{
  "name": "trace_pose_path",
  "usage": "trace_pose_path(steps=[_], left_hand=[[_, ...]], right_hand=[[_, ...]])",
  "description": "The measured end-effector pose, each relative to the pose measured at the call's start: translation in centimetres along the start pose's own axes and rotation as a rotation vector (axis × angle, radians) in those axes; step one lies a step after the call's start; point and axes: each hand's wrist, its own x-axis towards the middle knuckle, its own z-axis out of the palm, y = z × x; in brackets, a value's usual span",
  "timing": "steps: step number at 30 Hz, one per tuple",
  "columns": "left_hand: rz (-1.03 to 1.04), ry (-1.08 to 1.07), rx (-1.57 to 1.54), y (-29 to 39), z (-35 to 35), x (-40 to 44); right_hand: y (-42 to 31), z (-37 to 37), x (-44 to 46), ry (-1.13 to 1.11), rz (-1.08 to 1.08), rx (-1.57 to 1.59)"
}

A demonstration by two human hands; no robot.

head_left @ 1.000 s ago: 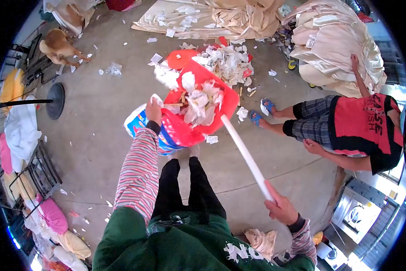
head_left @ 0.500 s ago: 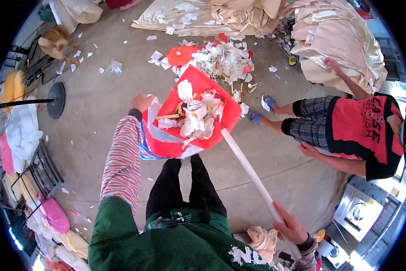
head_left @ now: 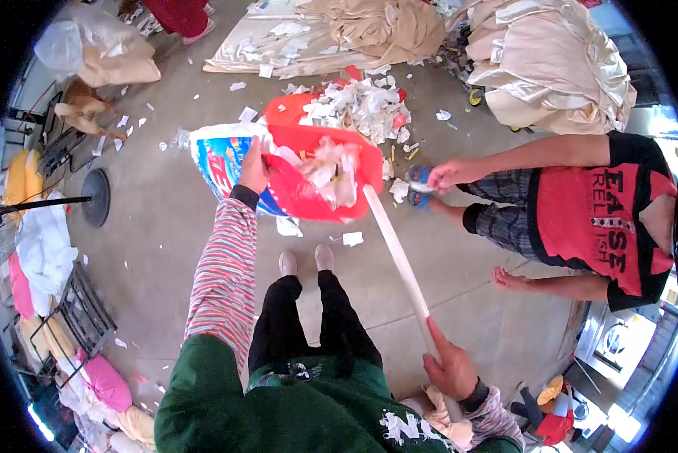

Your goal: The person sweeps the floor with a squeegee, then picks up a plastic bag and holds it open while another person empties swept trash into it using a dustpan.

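My right hand (head_left: 450, 361) is closed around the long white handle (head_left: 399, 260) of a red dustpan (head_left: 282, 136). Crumpled papers and clear plastic (head_left: 331, 172) lie in the pan, partly blurred. My left hand (head_left: 254, 167) grips the edge of a white, blue and red printed plastic bag (head_left: 222, 155), held against the pan's left side. The bag's inside is hidden from me. Just beyond the pan, a heap of torn white paper (head_left: 361, 102) with red pieces lies on the concrete floor.
A co-worker in a red-and-black shirt (head_left: 580, 208) stands at the right, one hand stretched toward the pan. A brown dog (head_left: 86, 106) and a round black stand base (head_left: 96, 198) are at left. Big beige cloth bundles (head_left: 542, 64) lie at the back. Paper scraps (head_left: 352, 238) dot the floor.
The bag has swung up and left, from beneath the pan to its side. The dustpan has tilted, and scraps now lie near my feet. The co-worker's arm has reached toward the pan.
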Motion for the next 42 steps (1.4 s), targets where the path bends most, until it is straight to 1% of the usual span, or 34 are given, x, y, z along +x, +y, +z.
trace_pose_path(steps=[1,2,3,5,6,8,9,10,11,12,13,14,15,17,19,21,22,23,25,26,27,28,29,30,31,32,33,34,35,36,37,39,41,42], left_hand=[[0.047,-0.012,-0.080,0.5,1.7,-0.3],[0.079,-0.012,-0.094,1.0,2.2,0.2],[0.111,-0.010,-0.110,1.4,2.7,0.7],[0.126,-0.011,-0.138,2.0,3.6,1.5],[0.143,-0.004,-0.157,2.2,4.0,1.7],[0.172,0.007,-0.203,2.7,4.6,1.8],[0.199,0.022,-0.247,3.0,4.7,1.8],[0.223,-0.016,-0.265,3.3,4.5,1.7],[0.210,-0.016,-0.261,3.4,3.9,1.7],[0.197,-0.026,-0.267,3.5,3.4,1.9],[0.195,-0.043,-0.277,3.9,3.1,2.3],[0.146,-0.072,-0.310,4.1,3.0,2.5],[0.141,-0.085,-0.303,4.5,2.9,2.8],[0.114,-0.051,-0.340,4.8,2.8,3.2],[0.080,-0.080,-0.323,5.4,2.3,4.3],[0.029,-0.042,-0.165,6.2,2.0,4.3],[0.000,0.006,-0.115,6.4,1.8,4.2],[0.001,0.001,-0.110,6.5,1.5,4.0],[0.008,-0.016,-0.027,6.7,0.7,4.4],[0.022,0.006,-0.076,6.6,-0.1,4.9],[0.056,0.060,-0.031,6.7,-1.2,5.0],[0.119,-0.021,-0.031,5.6,-4.9,7.9],[0.202,0.043,0.038,7.1,-2.4,4.6],[0.403,0.009,0.322,6.8,-4.6,5.3],[0.613,0.058,0.591,7.6,-3.8,3.1],[0.384,0.110,0.336,7.2,-5.3,3.1],[0.318,0.199,0.333,8.4,-3.1,-0.5],[0.288,0.127,0.390,7.9,-5.5,-0.6],[0.170,0.072,0.286,8.3,-5.5,-2.5],[0.217,0.048,0.336,8.4,-5.6,-4.1],[0.184,0.142,0.254,8.7,-4.4,-6.1],[0.302,0.144,0.282,6.8,-9.2,-5.8],[0.277,0.157,0.237,8.6,-9.0,-9.1],[0.261,0.170,0.190,9.8,-8.4,-11.0]], right_hand=[[0.0,0.7,0.2,0.080,-0.050,-0.051],[-0.1,1.3,0.5,0.158,-0.102,-0.104],[-0.3,1.9,0.9,0.165,-0.100,-0.112],[-0.7,3.0,1.4,0.283,-0.071,-0.122],[-1.1,3.4,1.6,0.285,-0.066,-0.126],[-2.0,4.2,1.9,0.419,-0.076,-0.181],[-2.0,4.9,2.0,0.422,-0.066,-0.177],[-1.7,5.7,1.9,0.456,-0.045,-0.261],[-1.9,6.4,1.8,0.491,-0.022,-0.343],[-2.4,6.8,1.9,0.498,-0.010,-0.337],[-3.1,6.9,2.6,0.556,-0.043,-0.324],[-3.8,7.1,3.1,0.613,-0.076,-0.308],[-4.4,7.5,3.6,0.626,-0.071,-0.301],[-5.2,8.3,3.9,0.636,0.012,-0.369],[-5.9,9.1,3.9,0.671,0.022,-0.356],[-6.7,9.4,4.0,0.690,0.019,-0.341],[-7.3,9.5,4.0,0.719,0.047,-0.316],[-7.7,9.5,3.9,0.754,0.074,-0.293],[-8.0,9.2,4.1,0.808,0.011,-0.267],[-8.2,9.0,4.0,0.823,0.041,-0.143],[-8.3,8.8,3.9,0.831,0.057,-0.013],[-8.2,8.4,3.6,0.762,0.148,0.157],[-8.1,8.2,3.9,0.786,0.119,0.461],[-8.4,7.6,4.0,0.758,0.128,0.476],[-7.6,7.9,4.8,0.784,0.044,0.631],[-8.4,7.5,5.2,0.778,0.042,0.677],[-8.2,7.2,5.5,0.769,0.054,0.696],[-8.4,6.8,6.0,0.748,0.026,0.685],[-8.5,6.5,6.3,0.735,0.013,0.670],[-8.0,6.2,6.8,0.731,0.006,0.669],[-7.3,5.9,7.3,0.715,-0.034,0.689],[-6.8,5.2,7.4,0.703,-0.060,0.703],[-7.4,3.7,7.8,0.691,-0.021,0.793],[-6.8,2.9,8.1,0.668,-0.021,0.735]])
